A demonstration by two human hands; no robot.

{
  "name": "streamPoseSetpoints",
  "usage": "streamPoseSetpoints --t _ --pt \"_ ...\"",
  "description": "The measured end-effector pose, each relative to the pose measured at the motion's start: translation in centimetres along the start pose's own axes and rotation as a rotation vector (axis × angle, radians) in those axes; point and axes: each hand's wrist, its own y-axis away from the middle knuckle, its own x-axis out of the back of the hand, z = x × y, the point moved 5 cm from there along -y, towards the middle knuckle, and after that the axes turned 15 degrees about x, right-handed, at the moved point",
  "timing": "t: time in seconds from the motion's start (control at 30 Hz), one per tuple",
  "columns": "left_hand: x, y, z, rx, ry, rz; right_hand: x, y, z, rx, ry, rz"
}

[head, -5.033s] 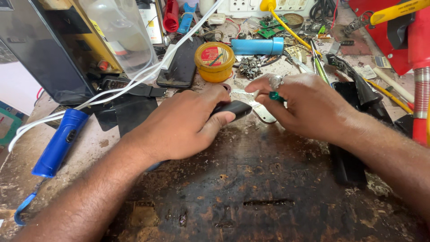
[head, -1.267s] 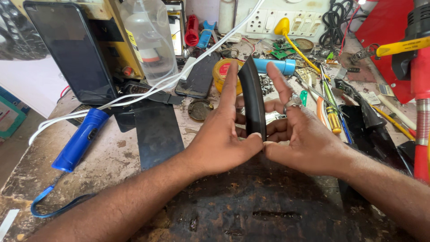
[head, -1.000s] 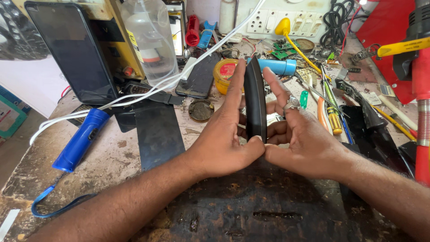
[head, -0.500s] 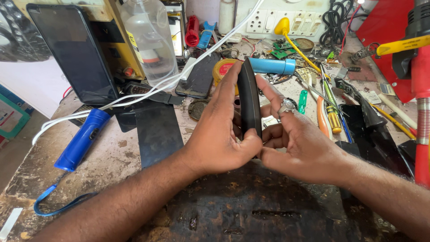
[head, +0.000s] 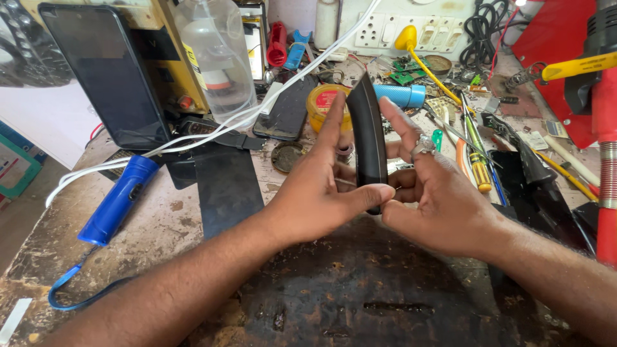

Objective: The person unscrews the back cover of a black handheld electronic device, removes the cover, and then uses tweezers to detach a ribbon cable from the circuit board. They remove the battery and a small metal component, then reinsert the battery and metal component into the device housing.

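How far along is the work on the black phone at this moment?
Done: the black phone is off the bench, upright and edge-on. In hand: the left hand and right hand pinch its lower end. Left: it shows no opened seam, and the screwdrivers lie untouched on the workbench.

The black curved piece [head: 369, 138] has its lower end hidden behind the left hand's [head: 321, 196] thumb; red thing [head: 604, 160] at 3 o'clock gets cropped off.
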Motion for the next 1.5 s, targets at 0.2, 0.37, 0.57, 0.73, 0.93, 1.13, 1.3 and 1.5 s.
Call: streamPoseSetpoints --t 0.2,0.37,0.57,0.73,0.93,1.13,1.3,1.5 --pt "0.4 -0.3 -1.3 0.156 -0.154 0.068 -0.7 0.0 -0.1 0.062 0.336 -0.064" --pt "0.0 -0.6 -2.0 0.154 -0.185 0.055 -0.2 0.6 1.7 -0.254 0.655 -0.231" --pt "-0.6 -0.8 -2.4 0.107 -0.059 -0.056 -0.4 0.6 0.7 0.099 0.188 -0.152" --pt "-0.9 -0.4 -1.5 0.035 0.031 -0.110 -0.5 0.2 -0.1 0.202 0.175 -0.094" --pt "-0.3 0.1 -0.4 -0.023 -0.127 0.070 -1.1 0.2 -0.8 0.197 0.094 -0.089" --pt "0.5 0.8 1.1 -0.368 -0.584 0.348 -1.4 0.9 0.0 -0.047 0.199 -0.113" --pt "0.5 0.5 0.2 -0.172 -0.396 0.311 -1.4 1.2 -0.5 -0.006 0.273 -0.109" --pt "0.7 0.4 0.7 -0.116 -0.282 0.309 -1.4 1.1 -0.3 0.204 -0.036 -0.097"
